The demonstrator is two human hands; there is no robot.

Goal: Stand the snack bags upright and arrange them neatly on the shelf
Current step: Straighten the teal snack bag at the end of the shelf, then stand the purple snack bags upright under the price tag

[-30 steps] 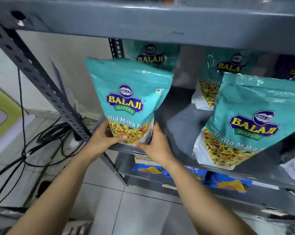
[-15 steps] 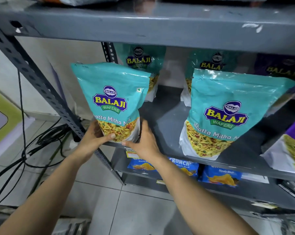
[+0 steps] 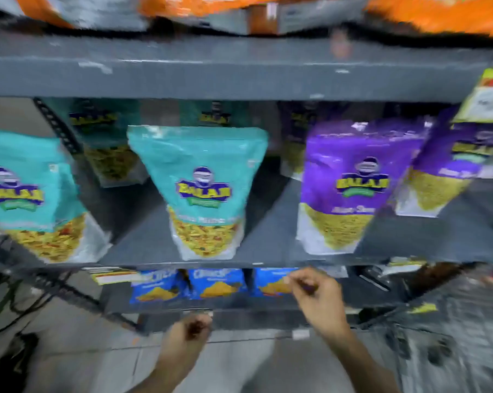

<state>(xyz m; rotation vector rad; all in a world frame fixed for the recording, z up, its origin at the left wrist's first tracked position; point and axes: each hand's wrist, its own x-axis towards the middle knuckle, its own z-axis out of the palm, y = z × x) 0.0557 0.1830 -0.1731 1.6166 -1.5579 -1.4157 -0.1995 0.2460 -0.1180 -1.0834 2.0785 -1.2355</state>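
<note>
The view is blurred by motion. On the grey middle shelf [image 3: 268, 259] two teal Balaji bags stand upright, one at the far left [image 3: 32, 194] and one in the middle [image 3: 202, 191]. A purple Balaji bag [image 3: 353, 185] stands to the right, with a second purple bag [image 3: 449, 168] leaning beside it. More teal and purple bags stand in the back row. My left hand [image 3: 190, 334] hangs below the shelf with fingers curled, holding nothing. My right hand [image 3: 314, 293] is below the shelf edge under the purple bag, fingers loosely curled and empty.
Blue snack packs [image 3: 217, 283] line the lower shelf. Orange bags [image 3: 438, 12] lie on the top shelf. A slotted grey upright [image 3: 56, 126] stands at the left, with black cables [image 3: 7, 304] on the tiled floor.
Both hands have let go of the left teal bag, which now stands alone, and dropped below the shelf. The view has swung to the right, bringing the purple bags in.
</note>
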